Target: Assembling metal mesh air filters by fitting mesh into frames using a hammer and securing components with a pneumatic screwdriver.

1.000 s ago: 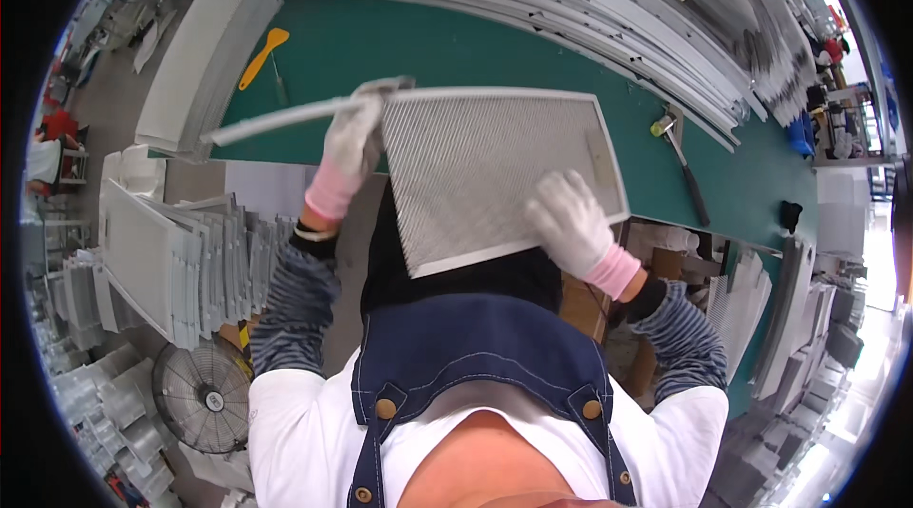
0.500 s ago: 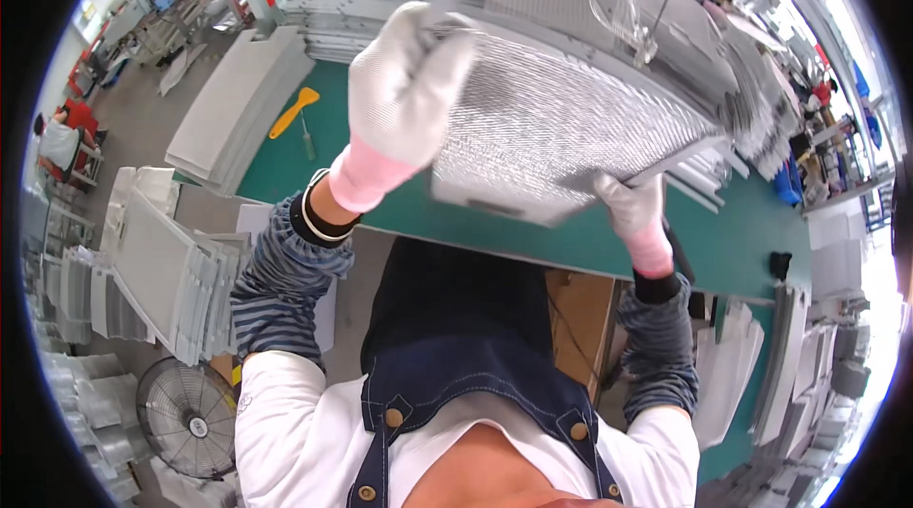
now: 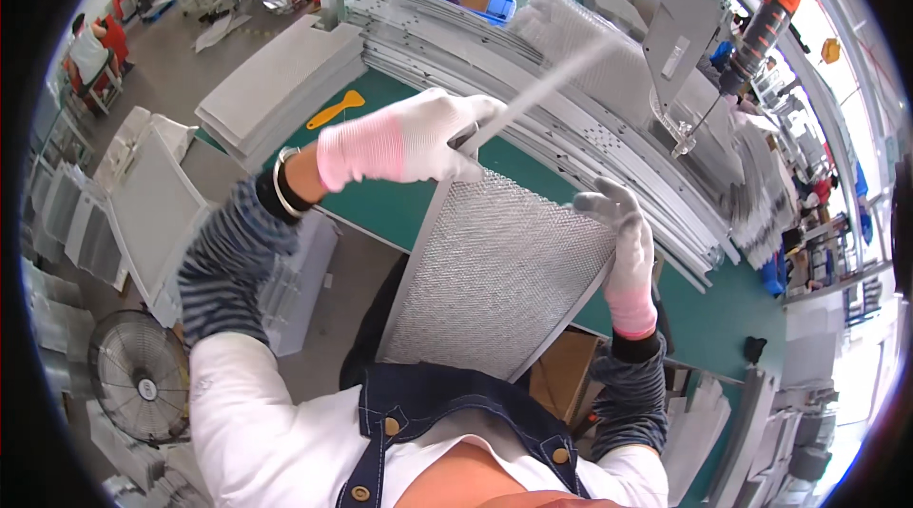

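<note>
A silvery metal mesh filter panel [image 3: 499, 265] stands tilted in front of my apron, with pale frame strips along its two sides. Its upper edge shows bare mesh. My left hand [image 3: 423, 139], in a white and pink glove, is closed around one end of a thin pale strip [image 3: 547, 89] at the panel's upper left corner. That strip points up to the right, smeared by motion. At the upper right corner, my gloved right hand [image 3: 623, 237] grips the panel's edge, fingers bent over the top; the thumb is hard to make out.
Long metal profiles [image 3: 571, 161] lie across the green table [image 3: 380, 204]. A yellow scraper [image 3: 336, 109] is beside stacked pale panels [image 3: 281, 85]. An orange and black power screwdriver [image 3: 766, 23] hangs at upper right. A black fan [image 3: 141, 377] stands at lower left.
The panel has come down and toward my body and now tilts steeply. My left hand has moved lower and holds the strip at the panel's corner. My right hand is at the upper right corner.
</note>
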`<state>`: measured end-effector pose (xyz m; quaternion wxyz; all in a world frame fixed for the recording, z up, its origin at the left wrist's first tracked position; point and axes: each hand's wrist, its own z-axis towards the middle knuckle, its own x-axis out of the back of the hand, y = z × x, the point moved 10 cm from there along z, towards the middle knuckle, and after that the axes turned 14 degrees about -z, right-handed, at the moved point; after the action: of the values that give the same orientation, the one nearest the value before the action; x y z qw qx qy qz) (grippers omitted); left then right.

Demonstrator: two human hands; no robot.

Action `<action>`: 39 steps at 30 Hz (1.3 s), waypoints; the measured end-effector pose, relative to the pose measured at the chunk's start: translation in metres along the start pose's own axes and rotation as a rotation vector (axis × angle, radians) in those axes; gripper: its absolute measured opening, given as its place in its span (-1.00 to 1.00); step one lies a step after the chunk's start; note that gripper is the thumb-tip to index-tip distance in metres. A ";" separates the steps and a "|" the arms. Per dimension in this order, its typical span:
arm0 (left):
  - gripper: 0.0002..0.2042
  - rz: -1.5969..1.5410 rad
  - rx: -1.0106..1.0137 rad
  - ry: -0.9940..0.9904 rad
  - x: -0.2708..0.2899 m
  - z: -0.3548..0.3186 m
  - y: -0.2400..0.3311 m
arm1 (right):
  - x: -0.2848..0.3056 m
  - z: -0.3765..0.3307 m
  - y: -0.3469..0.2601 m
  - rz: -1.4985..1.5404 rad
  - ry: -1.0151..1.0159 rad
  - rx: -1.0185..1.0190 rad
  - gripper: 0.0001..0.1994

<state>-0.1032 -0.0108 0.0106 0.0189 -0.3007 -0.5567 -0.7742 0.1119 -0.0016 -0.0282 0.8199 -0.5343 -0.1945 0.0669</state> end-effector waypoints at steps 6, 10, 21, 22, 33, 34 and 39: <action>-0.63 0.102 0.014 -0.545 -0.045 0.003 0.022 | 0.001 -0.007 -0.002 0.243 0.074 -0.020 -0.12; -0.56 0.094 -0.099 -0.421 -0.043 0.020 0.014 | 0.009 -0.005 -0.001 0.224 -0.047 0.029 -0.56; -0.63 -0.156 -0.306 -0.584 -0.126 0.068 0.037 | 0.020 -0.010 0.029 0.303 0.243 -0.107 -0.12; -0.72 -0.105 -0.362 -0.487 -0.120 0.065 0.036 | 0.015 -0.021 0.034 0.326 0.291 -0.137 -0.14; -0.78 -0.052 0.122 -0.365 -0.105 0.066 -0.007 | -0.002 -0.056 -0.014 -0.984 0.516 0.233 -0.32; -0.79 -0.090 0.142 -0.386 -0.109 0.069 -0.004 | 0.005 -0.059 -0.014 -0.978 0.488 0.185 -0.29; -0.75 -0.232 0.068 -0.532 -0.141 0.080 0.014 | 0.046 -0.099 -0.014 -0.806 0.650 0.051 -0.46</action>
<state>0.0530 0.0107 -0.0307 -0.2062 -0.4266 -0.5984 -0.6461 0.1910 -0.0766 -0.0392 0.8114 -0.3897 -0.1184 -0.4192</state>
